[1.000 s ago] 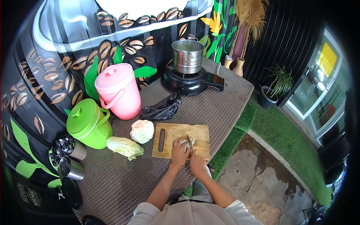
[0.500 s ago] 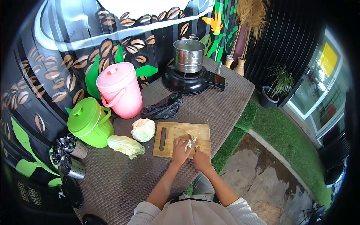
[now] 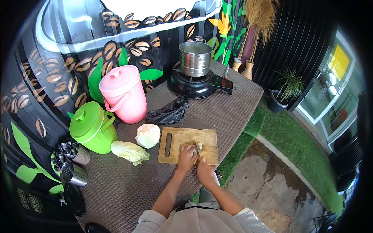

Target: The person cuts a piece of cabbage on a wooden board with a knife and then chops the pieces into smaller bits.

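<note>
On the wooden cutting board (image 3: 180,134), my right hand (image 3: 205,171) grips a knife (image 3: 196,147) by its handle, the blade pointing away from me. My left hand (image 3: 187,157) lies just left of the blade, its fingers bent over a small pale piece of vegetable that they mostly hide. Thin pale cut bits (image 3: 200,146) lie against the right side of the blade. Left of the board sit a round pale cabbage (image 3: 148,136) and an elongated napa cabbage (image 3: 130,152), both untouched.
A steel pot (image 3: 195,58) stands on a black portable stove (image 3: 191,83) at the back. Behind the cabbages are a pink lidded bucket (image 3: 123,95), a green lidded bucket (image 3: 93,128) and a black plastic bag (image 3: 169,111). Cutlery holders (image 3: 74,173) line the left edge.
My right hand and the knife have shifted slightly left and nearer to me, against my left fingers. The cut bits now show more openly right of the blade.
</note>
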`<move>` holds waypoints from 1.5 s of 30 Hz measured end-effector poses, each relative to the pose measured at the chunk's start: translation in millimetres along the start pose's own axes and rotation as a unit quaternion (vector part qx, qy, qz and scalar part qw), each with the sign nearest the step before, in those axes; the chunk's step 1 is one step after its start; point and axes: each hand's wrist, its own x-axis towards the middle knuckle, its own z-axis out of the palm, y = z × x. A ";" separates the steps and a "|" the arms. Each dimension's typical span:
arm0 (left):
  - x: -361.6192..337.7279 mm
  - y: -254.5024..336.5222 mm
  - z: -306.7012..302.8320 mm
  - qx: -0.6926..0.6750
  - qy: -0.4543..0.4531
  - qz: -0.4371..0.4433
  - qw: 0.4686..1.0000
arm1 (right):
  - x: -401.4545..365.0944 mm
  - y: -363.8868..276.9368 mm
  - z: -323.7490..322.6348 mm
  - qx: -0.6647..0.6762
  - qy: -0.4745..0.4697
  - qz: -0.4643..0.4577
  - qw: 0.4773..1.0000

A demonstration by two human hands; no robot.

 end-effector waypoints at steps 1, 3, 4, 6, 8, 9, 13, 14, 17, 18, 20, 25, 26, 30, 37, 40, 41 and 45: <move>0.5 0.1 -0.1 0.000 0.000 0.000 1.000 | 1.2 -0.6 3.3 0.000 0.000 0.000 1.000; -0.9 0.5 -0.3 -0.009 0.014 0.004 1.000 | 5.8 -2.3 6.0 -0.008 -0.018 -0.010 1.000; -3.6 0.0 0.0 -0.008 0.010 0.004 1.000 | 8.6 -4.1 -3.5 -0.006 -0.019 -0.007 1.000; -2.1 -0.6 1.0 -0.034 0.010 -0.002 0.999 | 16.7 -1.7 -26.1 -0.025 -0.070 -0.063 0.995; -2.1 -1.4 0.8 -0.026 0.012 0.001 1.000 | 12.6 -1.1 -32.5 -0.018 -0.081 -0.049 0.995; -2.7 -1.8 0.7 -0.020 0.013 0.004 1.000 | 10.1 -1.0 -32.8 -0.011 -0.093 -0.034 0.995; -0.5 -1.1 0.2 -0.006 0.003 0.003 1.000 | 0.9 1.5 -0.9 0.011 -0.027 0.006 1.000; -0.4 -0.6 0.2 -0.003 0.010 0.013 1.000 | 6.0 4.9 -0.3 0.001 -0.027 -0.022 0.999; -3.3 -0.9 -0.8 -0.003 0.010 0.019 1.000 | 20.8 8.1 -19.4 -0.007 -0.069 -0.054 0.996; -2.4 -0.9 -0.7 -0.009 0.009 0.011 1.000 | 24.0 8.8 -27.2 -0.011 -0.110 -0.065 0.992; -3.1 -0.7 -0.3 -0.007 0.010 0.009 1.000 | 17.2 4.5 -33.7 0.007 -0.122 -0.049 0.991; -0.5 0.6 -2.9 -0.012 0.000 0.005 1.000 | 10.2 -3.3 -2.0 0.002 -0.065 0.005 0.998; -1.8 1.0 -2.9 -0.016 -0.003 -0.005 1.000 | 12.3 2.0 1.6 0.003 -0.067 0.008 0.998; -2.6 2.1 -3.8 -0.014 0.003 0.006 1.000 | 11.4 4.1 -34.5 -0.036 -0.080 -0.070 0.994; -4.6 -1.3 -0.9 -0.004 -0.007 0.004 1.000 | 14.7 7.7 -2.5 0.004 -0.049 -0.023 0.999; -2.9 0.9 -1.7 -0.003 0.002 -0.004 1.000 | 17.5 12.7 -17.9 -0.001 -0.058 -0.066 0.996; -2.7 1.8 -3.2 -0.011 -0.003 -0.007 1.000 | 17.6 12.0 -23.6 -0.008 -0.087 -0.071 0.994; -2.5 2.1 -3.3 -0.027 -0.007 -0.015 1.000 | 4.3 -4.3 -11.4 -0.014 -0.093 -0.004 0.996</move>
